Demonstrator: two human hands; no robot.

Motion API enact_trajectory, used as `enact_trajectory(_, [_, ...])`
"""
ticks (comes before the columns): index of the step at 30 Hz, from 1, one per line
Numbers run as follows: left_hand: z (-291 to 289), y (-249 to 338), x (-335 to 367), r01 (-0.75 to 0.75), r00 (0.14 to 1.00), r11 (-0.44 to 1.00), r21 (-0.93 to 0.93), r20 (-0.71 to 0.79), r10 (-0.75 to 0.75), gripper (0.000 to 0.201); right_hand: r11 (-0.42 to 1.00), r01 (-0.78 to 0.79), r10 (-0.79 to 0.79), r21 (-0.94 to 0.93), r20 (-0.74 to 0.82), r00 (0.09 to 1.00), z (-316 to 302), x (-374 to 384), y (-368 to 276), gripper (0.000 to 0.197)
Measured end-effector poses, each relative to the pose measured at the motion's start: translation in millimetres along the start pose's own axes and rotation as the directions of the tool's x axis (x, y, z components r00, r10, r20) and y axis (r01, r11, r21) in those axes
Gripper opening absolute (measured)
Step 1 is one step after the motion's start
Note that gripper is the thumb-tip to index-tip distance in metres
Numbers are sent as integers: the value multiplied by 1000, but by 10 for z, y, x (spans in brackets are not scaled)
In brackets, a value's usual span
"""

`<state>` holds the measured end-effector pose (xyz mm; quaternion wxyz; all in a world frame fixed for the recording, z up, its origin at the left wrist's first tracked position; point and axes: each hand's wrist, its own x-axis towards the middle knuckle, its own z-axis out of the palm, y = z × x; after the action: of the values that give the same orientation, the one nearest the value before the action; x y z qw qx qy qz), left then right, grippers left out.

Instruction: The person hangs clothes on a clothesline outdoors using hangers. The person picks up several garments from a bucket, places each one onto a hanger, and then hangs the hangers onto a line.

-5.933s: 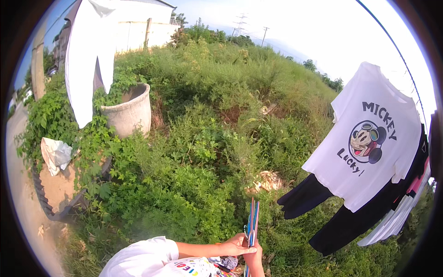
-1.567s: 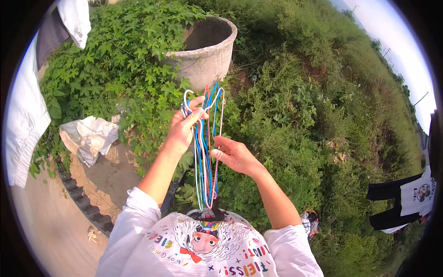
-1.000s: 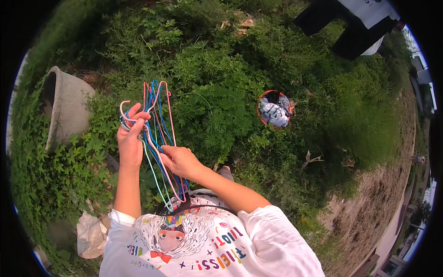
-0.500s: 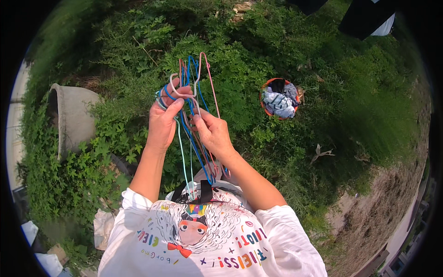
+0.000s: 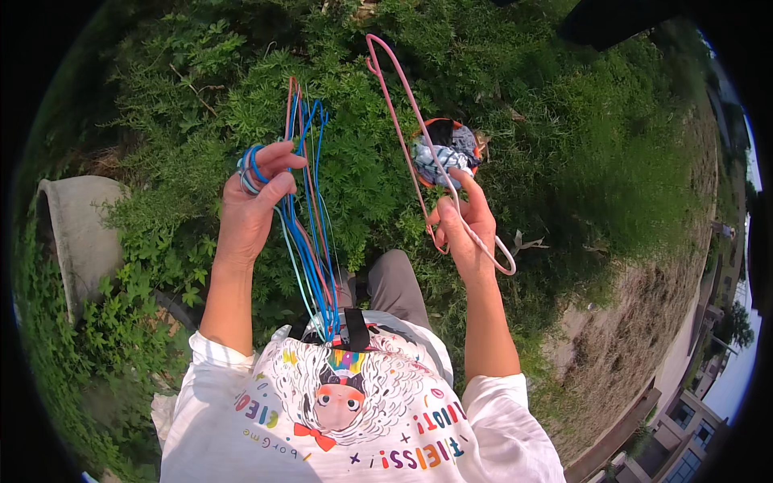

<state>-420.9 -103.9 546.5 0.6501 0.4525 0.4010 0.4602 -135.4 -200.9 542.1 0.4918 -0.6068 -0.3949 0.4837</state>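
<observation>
My left hand (image 5: 251, 205) is closed around the hooks of several wire hangers (image 5: 302, 233), blue, pale green and reddish brown. Their bodies hang down toward my shirt. Over to the right, my right hand (image 5: 465, 229) grips a single pink hanger (image 5: 398, 129) by its whitish neck, between thumb and fingers. That hanger is held apart from the bunch, its long side pointing away from me and its hook curving below my hand. Beyond it, partly behind the pink wire, an orange-rimmed basket (image 5: 478, 171) holds crumpled clothes (image 5: 439, 161), striped white, grey and black.
Leafy green plants (image 5: 354, 169) cover the ground around me. A grey concrete pipe or pot (image 5: 88, 241) lies at the left. Dark hanging cloth (image 5: 616, 22) shows at the top right. Bare dry soil (image 5: 620, 330) and buildings (image 5: 684, 423) lie to the right.
My right hand has drawn the pink hanger out of the bunch and moved right with it. The left hand has shifted a little left and lower, keeping the other hangers.
</observation>
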Motion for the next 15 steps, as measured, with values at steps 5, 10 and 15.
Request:
enact_trajectory(5, [400, -274, 293, 101, 995, 986, 130, -17, -100, 36, 988, 54, -64, -146, -63, 996, 47, 504, 242, 41])
enact_trajectory(10, [834, -706, 844, 250, 968, 953, 169, -17, -251, 33, 1000, -20, 20, -15, 56, 998, 55, 1009, 791, 25])
enact_trajectory(15, [1068, -1283, 1091, 381, 924, 914, 142, -102, -369, 21, 991, -50, 44, -127, -51, 998, -572, 1506, 1722, 20])
